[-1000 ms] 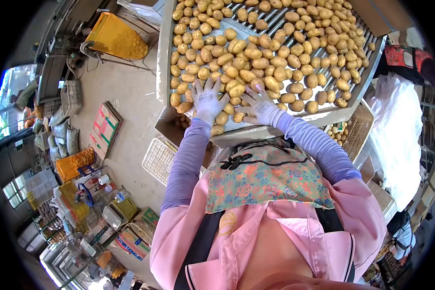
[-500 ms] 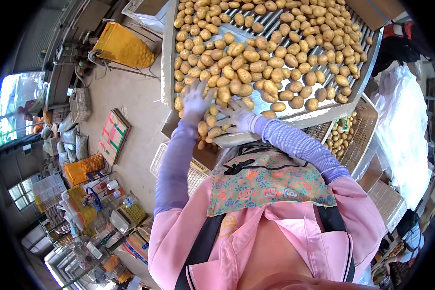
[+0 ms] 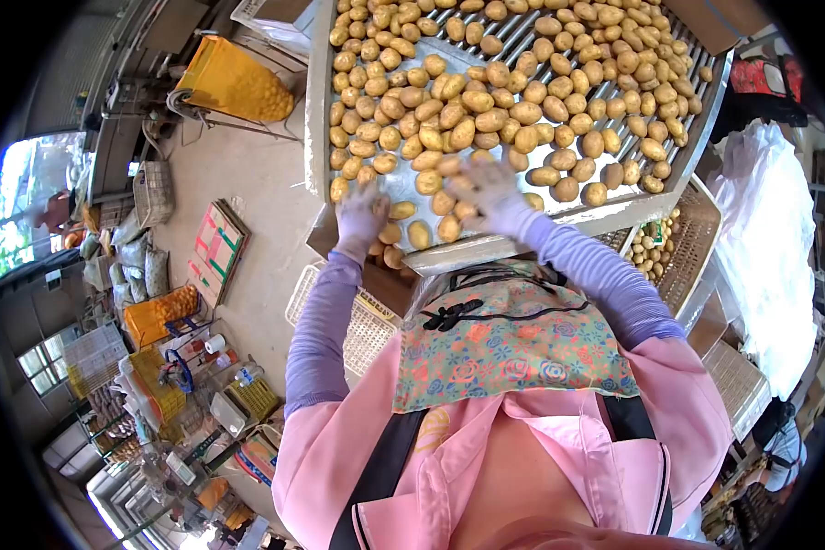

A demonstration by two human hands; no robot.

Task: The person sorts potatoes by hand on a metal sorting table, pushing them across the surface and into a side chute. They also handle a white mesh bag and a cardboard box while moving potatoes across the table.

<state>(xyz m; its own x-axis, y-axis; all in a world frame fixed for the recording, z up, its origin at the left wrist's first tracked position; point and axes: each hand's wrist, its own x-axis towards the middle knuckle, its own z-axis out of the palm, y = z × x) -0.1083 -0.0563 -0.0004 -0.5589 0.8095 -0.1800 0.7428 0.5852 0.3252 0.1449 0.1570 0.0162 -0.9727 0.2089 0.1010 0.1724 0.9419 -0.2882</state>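
Many yellow potatoes (image 3: 478, 103) cover a metal sorting table (image 3: 605, 218) with a smooth plate in front and metal rollers behind. My left hand (image 3: 362, 215), in a pale glove, lies at the table's front left corner beside a few potatoes, its fingers stretched forward. My right hand (image 3: 497, 194), also gloved and somewhat blurred, reaches over the front of the plate with fingers apart, close to several loose potatoes (image 3: 447, 227). Neither hand visibly holds a potato. More potatoes (image 3: 390, 257) show below the corner opening, partly hidden.
A white plastic basket (image 3: 368, 335) stands below the left corner. Right of the table is a perforated crate (image 3: 697, 247) with small potatoes (image 3: 653, 246), beside white plastic sheeting (image 3: 763, 247). On the floor at left are a flattened carton (image 3: 217, 252) and a yellow potato bag (image 3: 234, 82) on a stand.
My left hand has drawn back slightly toward the table's edge. My right hand has shifted right and forward. Potatoes near the corner have moved down, leaving more of the plate bare.
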